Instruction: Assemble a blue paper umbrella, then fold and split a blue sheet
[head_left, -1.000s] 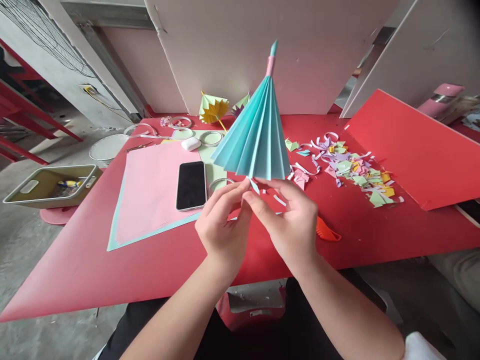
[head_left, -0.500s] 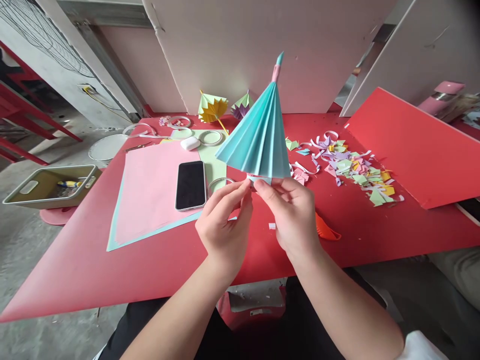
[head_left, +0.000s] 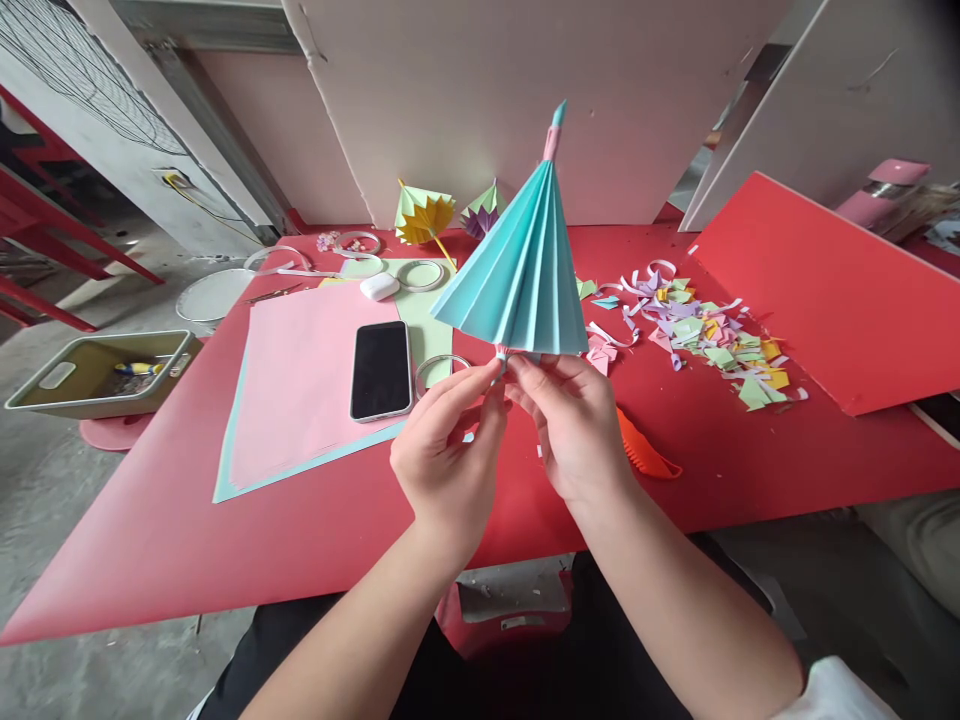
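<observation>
A pleated turquoise paper umbrella (head_left: 517,270) stands nearly upright above the table, its pink and turquoise tip leaning slightly right. Under its lower edge, both hands pinch the pink and pale blue paper at its base. My left hand (head_left: 450,450) has thumb and fingers closed on the left side of that base. Close beside it, my right hand (head_left: 581,420) grips the right side with thumb and fingers. The fingertips almost meet and partly hide the paper between them.
On the red table (head_left: 337,540) lie pink sheets (head_left: 292,390), a phone (head_left: 381,370), a white case (head_left: 379,287), tape rolls (head_left: 420,275) and an orange tool (head_left: 645,447). Paper scraps (head_left: 720,340) lie right. Two small paper umbrellas (head_left: 425,215) stand behind; a bin (head_left: 105,375) is left.
The pale blue strip at the base is now mostly covered by the fingers. My right hand has shifted slightly left, and more of the orange tool shows. The umbrella has turned slightly.
</observation>
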